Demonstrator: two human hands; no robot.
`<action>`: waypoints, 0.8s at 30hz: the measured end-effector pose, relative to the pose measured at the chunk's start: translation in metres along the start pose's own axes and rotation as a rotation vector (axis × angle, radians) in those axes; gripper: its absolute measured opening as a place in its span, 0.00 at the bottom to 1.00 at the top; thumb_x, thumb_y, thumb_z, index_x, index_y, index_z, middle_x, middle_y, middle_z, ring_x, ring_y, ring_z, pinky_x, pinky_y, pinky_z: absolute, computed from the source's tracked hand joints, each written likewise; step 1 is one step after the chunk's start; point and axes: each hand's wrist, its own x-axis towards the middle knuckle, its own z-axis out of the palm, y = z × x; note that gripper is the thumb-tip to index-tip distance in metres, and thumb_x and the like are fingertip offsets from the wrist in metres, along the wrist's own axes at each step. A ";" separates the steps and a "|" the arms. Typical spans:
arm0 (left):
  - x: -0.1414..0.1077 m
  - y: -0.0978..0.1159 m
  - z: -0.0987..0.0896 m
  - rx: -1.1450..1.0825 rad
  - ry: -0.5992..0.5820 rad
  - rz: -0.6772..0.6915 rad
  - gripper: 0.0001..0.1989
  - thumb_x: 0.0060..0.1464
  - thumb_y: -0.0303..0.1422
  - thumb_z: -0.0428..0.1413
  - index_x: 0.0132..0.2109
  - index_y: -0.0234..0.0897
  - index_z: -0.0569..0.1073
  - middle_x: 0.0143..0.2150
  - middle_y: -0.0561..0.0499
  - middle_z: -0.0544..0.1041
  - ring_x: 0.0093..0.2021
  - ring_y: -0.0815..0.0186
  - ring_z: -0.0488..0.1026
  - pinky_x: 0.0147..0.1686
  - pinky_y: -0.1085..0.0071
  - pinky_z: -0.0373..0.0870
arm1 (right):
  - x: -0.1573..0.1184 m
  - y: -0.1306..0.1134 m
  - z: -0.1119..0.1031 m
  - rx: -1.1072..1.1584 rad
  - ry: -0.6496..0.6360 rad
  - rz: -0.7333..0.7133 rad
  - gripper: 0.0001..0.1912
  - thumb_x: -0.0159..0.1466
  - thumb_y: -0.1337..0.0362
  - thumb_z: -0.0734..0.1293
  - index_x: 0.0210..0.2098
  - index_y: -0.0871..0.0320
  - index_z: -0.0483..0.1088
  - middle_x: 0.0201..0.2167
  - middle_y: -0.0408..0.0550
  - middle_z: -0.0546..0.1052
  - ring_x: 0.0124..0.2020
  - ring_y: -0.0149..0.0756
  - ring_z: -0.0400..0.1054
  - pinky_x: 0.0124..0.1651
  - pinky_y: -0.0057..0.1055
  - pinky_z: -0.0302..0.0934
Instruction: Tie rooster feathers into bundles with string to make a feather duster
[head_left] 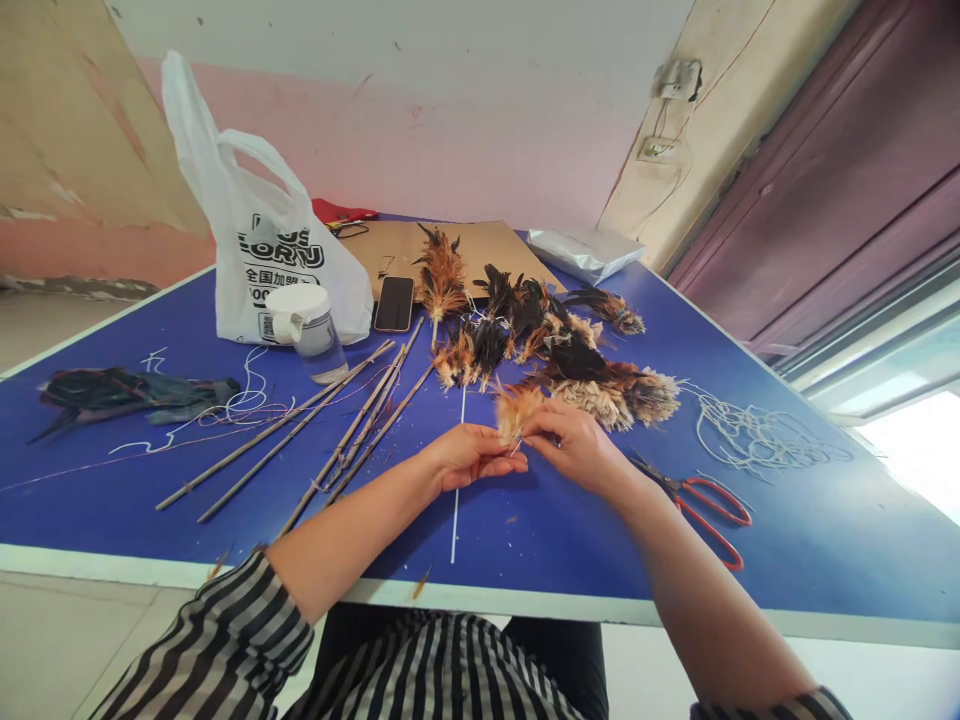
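with the small feather tuft (pixel 517 410) taken as the clock's centre, a dark bundle (pixel 142 393) is seen at nine o'clock. the sticks (pixel 292 430) are spread between eight and ten, and the white plastic bag (pixel 292 260) is placed at ten, with the lidded jug (pixel 319 345) just in front of it. the phone (pixel 394 304) is laid between ten and eleven.
at the centre, over the blue table (pixel 555 540), the base of the tuft is pinched between the thumb and fingers of the left hand (pixel 472 455); it is also clamped in the closed fingertips of the right hand (pixel 581 440).
larger feather bunches (pixel 570 350) are strewn from eleven to three. tangled white string (pixel 757 430) is found at three, and red-handled scissors (pixel 709 500) at four.
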 end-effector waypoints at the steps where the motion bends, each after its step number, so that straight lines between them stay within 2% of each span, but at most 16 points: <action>1: 0.000 -0.001 -0.001 0.011 -0.010 0.007 0.04 0.49 0.24 0.55 0.31 0.24 0.74 0.29 0.41 0.77 0.29 0.67 0.76 0.27 0.82 0.71 | 0.000 0.000 0.001 -0.008 -0.006 -0.001 0.06 0.57 0.70 0.63 0.28 0.58 0.71 0.29 0.46 0.70 0.32 0.31 0.64 0.35 0.27 0.58; 6: -0.001 -0.006 -0.005 0.094 -0.055 0.060 0.06 0.46 0.27 0.58 0.32 0.25 0.75 0.27 0.44 0.76 0.27 0.68 0.75 0.26 0.80 0.71 | 0.002 0.000 0.005 -0.060 -0.039 0.019 0.06 0.58 0.70 0.63 0.28 0.58 0.71 0.27 0.45 0.68 0.30 0.31 0.63 0.33 0.27 0.56; 12: 0.001 -0.008 -0.009 0.117 -0.068 0.083 0.07 0.44 0.28 0.60 0.32 0.26 0.75 0.24 0.48 0.75 0.23 0.73 0.72 0.25 0.82 0.69 | 0.004 0.000 0.006 -0.059 -0.058 0.010 0.05 0.58 0.69 0.63 0.28 0.58 0.71 0.27 0.46 0.68 0.30 0.31 0.62 0.34 0.27 0.57; 24: 0.000 -0.006 -0.014 0.011 -0.086 0.017 0.06 0.47 0.25 0.58 0.34 0.26 0.76 0.24 0.50 0.73 0.22 0.77 0.70 0.23 0.85 0.68 | 0.006 -0.001 0.008 -0.058 -0.060 0.008 0.05 0.58 0.69 0.62 0.28 0.57 0.70 0.27 0.45 0.66 0.30 0.31 0.62 0.34 0.28 0.57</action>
